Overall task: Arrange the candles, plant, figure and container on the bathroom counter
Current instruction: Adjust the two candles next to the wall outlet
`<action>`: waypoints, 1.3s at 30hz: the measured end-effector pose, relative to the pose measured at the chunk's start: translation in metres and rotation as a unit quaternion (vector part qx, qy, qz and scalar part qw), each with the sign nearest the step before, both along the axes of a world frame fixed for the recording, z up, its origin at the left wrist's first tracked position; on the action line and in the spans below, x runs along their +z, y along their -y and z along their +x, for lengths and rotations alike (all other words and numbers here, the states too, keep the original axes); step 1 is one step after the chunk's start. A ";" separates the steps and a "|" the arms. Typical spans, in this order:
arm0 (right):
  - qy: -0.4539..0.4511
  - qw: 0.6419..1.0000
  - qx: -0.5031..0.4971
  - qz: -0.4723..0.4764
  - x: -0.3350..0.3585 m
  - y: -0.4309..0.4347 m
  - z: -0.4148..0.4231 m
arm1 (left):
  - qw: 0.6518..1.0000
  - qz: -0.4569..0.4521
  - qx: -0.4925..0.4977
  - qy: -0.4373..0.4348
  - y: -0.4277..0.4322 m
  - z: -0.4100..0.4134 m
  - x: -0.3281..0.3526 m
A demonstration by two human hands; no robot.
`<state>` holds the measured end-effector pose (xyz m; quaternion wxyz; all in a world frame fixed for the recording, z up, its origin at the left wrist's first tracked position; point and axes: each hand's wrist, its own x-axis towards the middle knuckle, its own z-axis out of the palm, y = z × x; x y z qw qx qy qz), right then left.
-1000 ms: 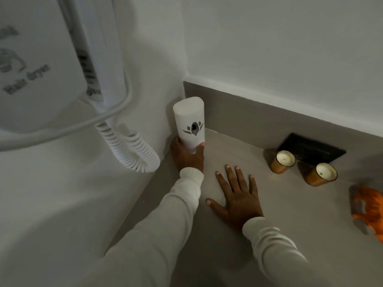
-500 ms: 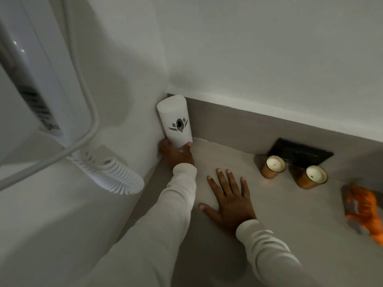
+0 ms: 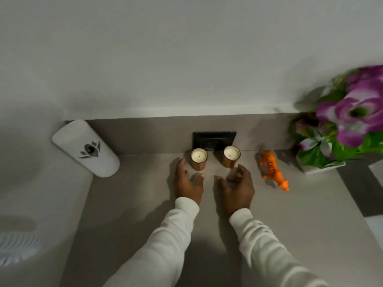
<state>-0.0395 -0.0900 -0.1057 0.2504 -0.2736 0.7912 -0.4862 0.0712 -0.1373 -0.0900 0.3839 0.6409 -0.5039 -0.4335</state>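
A: Head view: where do the candles sit from the hands?

B: Just beyond both. The left candle [image 3: 199,158] stands upright ahead of the left hand [image 3: 188,183]; the right candle [image 3: 231,156] ahead of the right hand [image 3: 237,188]. Fingers [image 3: 180,165] spread apart, empty, each hand nearest its own candle.

A: Their axes?

B: Vertical, wicks up, by the worktop [image 3: 145,204] backsplash. The tiger figure [image 3: 273,169] lies lengthwise, head towards the near right.

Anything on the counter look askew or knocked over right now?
Only the orange tiger figure: it appears to lie on its side beside the plant pot. Both candles and the white container stand upright.
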 end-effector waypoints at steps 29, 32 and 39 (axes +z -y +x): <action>-0.083 0.996 -0.028 -0.017 0.043 -0.062 -0.239 | 0.914 -0.156 -0.345 0.146 -0.067 -0.174 0.009; -0.102 0.994 -0.042 -0.024 0.037 -0.055 -0.246 | 0.924 -0.179 -0.304 0.149 -0.065 -0.178 -0.001; -0.101 0.993 -0.015 -0.056 0.042 -0.066 -0.250 | 0.933 -0.149 -0.290 0.155 -0.066 -0.178 0.022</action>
